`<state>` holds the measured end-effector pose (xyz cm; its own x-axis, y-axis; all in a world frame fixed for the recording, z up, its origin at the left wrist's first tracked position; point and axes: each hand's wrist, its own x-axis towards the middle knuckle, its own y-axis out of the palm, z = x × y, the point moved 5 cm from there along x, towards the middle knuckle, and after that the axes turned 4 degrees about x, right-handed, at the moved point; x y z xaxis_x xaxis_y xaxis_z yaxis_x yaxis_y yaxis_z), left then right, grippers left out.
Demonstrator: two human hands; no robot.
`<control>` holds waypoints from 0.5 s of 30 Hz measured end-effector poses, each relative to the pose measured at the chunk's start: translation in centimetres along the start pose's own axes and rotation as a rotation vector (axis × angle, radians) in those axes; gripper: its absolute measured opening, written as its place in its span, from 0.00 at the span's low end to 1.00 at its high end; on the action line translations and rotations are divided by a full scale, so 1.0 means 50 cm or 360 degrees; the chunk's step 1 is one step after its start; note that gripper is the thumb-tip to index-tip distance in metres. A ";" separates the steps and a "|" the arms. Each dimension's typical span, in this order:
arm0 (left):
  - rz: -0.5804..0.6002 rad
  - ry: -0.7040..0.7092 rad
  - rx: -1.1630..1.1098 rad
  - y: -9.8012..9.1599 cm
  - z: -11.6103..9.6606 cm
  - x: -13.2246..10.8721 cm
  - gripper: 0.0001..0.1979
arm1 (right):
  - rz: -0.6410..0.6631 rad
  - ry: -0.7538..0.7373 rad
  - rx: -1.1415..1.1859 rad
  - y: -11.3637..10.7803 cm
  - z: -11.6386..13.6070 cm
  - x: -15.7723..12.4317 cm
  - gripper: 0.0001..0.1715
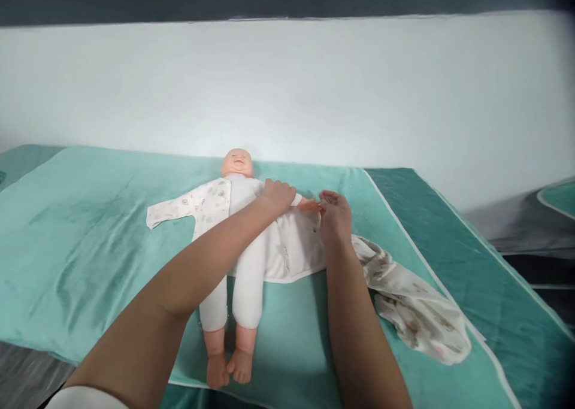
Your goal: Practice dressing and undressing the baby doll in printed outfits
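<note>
White printed jacket (214,204) hanging open, partly under doll (242,192), which lies face up on green cover (103,229). Left-side sleeve done: doll's arm inside. Right-side arm remains out of jacket, that half spread flat beneath. Person's left hand (279,196) over that arm, fingers together; right hand (335,210) at doll's hand, fingers bent. Cannot tell whether either clamps. Rumpled patterned cloth (422,313) near right forearm.
</note>
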<state>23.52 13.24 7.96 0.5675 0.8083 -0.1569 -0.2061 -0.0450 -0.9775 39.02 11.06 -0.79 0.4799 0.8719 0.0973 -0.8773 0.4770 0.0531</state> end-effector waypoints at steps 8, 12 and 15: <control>-0.0240 -0.0102 0.0056 -0.046 0.076 -0.042 0.23 | 0.0203 -0.0017 -0.0984 0.026 0.049 -0.042 0.07; -0.0295 -0.0117 0.0104 -0.065 0.083 -0.073 0.23 | 0.0511 -0.0002 -0.1376 0.051 0.053 -0.062 0.17; -0.0270 -0.0109 0.0092 -0.070 0.088 -0.091 0.22 | 0.0380 0.0052 -0.0953 0.028 0.061 -0.051 0.16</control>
<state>18.17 12.31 12.73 0.5428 0.8396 0.0212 -0.1588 0.1275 -0.9790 36.57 9.17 2.06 0.2797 0.9600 0.0071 -0.8123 0.2406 -0.5312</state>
